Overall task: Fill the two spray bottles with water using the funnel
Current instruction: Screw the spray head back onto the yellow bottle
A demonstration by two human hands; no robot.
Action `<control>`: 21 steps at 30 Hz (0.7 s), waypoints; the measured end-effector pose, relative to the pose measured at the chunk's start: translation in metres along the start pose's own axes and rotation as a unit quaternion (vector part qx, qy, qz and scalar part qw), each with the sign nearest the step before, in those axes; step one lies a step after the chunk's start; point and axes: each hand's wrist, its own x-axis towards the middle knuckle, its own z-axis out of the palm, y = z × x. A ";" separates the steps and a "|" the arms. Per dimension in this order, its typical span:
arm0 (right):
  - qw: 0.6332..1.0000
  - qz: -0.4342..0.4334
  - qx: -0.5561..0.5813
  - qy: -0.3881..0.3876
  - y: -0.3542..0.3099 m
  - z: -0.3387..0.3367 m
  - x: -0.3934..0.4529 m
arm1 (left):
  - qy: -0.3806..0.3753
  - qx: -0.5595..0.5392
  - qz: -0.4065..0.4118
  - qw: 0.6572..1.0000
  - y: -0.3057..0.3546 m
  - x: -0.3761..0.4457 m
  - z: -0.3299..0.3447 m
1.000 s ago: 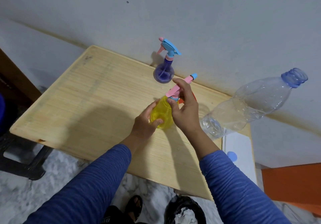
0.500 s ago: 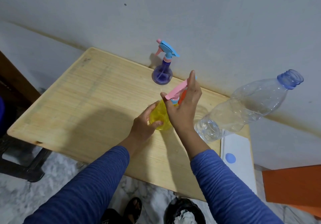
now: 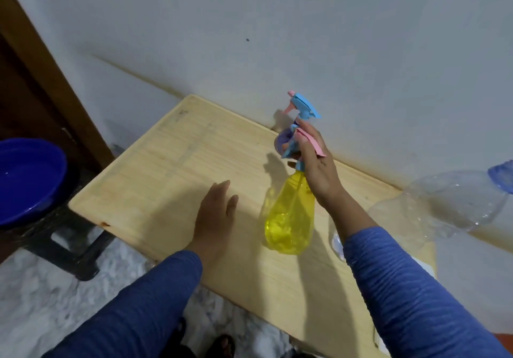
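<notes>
My right hand grips the pink and blue spray head of the yellow spray bottle and holds the bottle lifted above the wooden table. My left hand hovers open over the table, left of the bottle, holding nothing. The purple spray bottle with a blue and pink head stands at the table's back edge by the wall, partly hidden behind my right hand. No funnel shows in this view.
A large clear plastic water bottle with a blue cap lies tilted at the right edge of the table. A blue basin sits on a dark stand at the far left. The wall runs right behind the table.
My right hand has lifted the yellow bottle off the table by its spray head. My left hand let go of the bottle's body and moved left. The view has shifted left, showing the basin.
</notes>
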 end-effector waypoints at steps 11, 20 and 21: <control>0.909 0.307 0.266 -0.093 0.027 0.035 0.012 | 0.085 0.206 -0.150 0.963 -0.051 0.012 -0.015; 0.917 0.318 0.222 -0.094 0.035 0.037 0.016 | 0.077 0.226 -0.158 0.958 -0.052 0.013 -0.014; 0.924 0.312 0.200 -0.095 0.035 0.036 0.018 | 0.077 0.227 -0.158 0.958 -0.051 0.013 -0.015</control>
